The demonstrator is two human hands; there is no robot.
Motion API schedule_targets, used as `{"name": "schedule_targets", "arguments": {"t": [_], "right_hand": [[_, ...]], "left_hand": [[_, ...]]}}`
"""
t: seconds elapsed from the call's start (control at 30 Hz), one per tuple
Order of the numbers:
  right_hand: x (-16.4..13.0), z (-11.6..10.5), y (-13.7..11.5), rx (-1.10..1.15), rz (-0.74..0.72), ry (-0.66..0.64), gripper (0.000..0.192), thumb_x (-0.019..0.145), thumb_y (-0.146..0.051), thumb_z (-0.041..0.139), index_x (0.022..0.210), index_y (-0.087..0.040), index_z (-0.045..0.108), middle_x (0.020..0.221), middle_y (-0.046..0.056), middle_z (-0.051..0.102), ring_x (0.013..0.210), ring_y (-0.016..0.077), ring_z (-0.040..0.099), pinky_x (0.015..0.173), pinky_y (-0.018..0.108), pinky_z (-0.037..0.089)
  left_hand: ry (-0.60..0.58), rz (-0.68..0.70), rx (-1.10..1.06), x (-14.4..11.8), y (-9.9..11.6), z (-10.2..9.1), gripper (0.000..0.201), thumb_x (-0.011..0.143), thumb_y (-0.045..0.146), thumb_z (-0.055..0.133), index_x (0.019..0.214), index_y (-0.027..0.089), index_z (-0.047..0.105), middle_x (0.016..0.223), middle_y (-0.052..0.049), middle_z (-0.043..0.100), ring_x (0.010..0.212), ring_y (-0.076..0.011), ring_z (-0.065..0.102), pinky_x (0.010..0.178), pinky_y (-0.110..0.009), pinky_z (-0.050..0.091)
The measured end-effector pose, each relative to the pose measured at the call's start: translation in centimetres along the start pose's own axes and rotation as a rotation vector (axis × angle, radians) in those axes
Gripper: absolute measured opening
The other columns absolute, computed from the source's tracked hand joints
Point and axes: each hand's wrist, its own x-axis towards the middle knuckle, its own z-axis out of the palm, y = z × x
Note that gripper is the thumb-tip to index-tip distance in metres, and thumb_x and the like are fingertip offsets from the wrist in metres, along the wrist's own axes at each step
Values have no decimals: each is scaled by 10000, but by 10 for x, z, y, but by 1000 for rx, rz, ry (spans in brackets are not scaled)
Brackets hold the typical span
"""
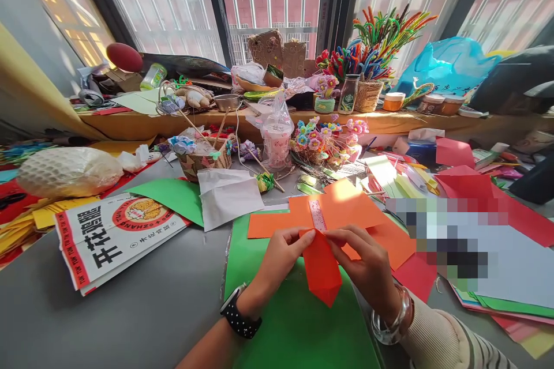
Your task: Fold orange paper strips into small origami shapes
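The left hand (281,256) and right hand (366,259) pinch the orange paper (321,271) by its top, above a green board (277,328). Its lower end is already folded pointed; orange sheets (355,213) beyond lie flat.

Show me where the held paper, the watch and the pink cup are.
Held paper (320,268): head view, on its broad face.
Watch (238,312): head view, on its dotted strap.
Pink cup (277,147): head view, on its side.
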Motion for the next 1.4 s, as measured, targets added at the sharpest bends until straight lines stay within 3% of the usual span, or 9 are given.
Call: {"name": "schedule_targets", "arguments": {"t": [0.4,0.63,1.1,1.23,1.33,1.4], "right_hand": [[-6,-5,10,-285,-352,-84,256,788,-84,434,990,-180,560,808,82,609,744,172,536,623,297,456],[-7,-6,14,-440,-539,-114,264,792,-75,429,1023,-124,548,783,102,596,725,189,522,608,321,440],[-7,-6,11,-432,-540,-158,285,789,-86,448,1060,-116,536,823,99,610,736,190,524,629,324,429],[-4,-5,7,-343,-404,-135,243,775,-117,490,997,-178,569,805,71,602,709,174,514,610,303,425],[0,-6,1,-189,-117,-74,145,768,-210,516,887,-178,593,753,59,587,694,169,516,612,293,427],[4,-8,-1,-95,106,-99,153,781,-276,489,769,-172,601,692,47,579,658,164,524,596,283,427]], "left_hand": [[-14,-58,-76,0,-3,-1,356,685,447,512,573,111,544,560,3,487,570,-109,455,583,-230,388],[-8,-61,-73,0,-4,0,397,682,485,492,549,111,512,546,10,440,553,-100,418,569,-228,375],[34,-7,62,-1,-4,-1,310,695,396,526,654,101,611,642,-26,553,619,-119,459,554,-204,352],[43,47,136,-1,-4,0,308,714,384,503,647,103,613,633,-27,566,613,-121,467,540,-201,351],[54,81,189,-2,-4,-1,302,717,383,496,659,112,617,634,-24,576,606,-121,474,536,-200,353],[53,86,224,-2,-5,0,299,713,385,499,657,117,618,624,-18,573,594,-118,472,528,-196,349]]}}
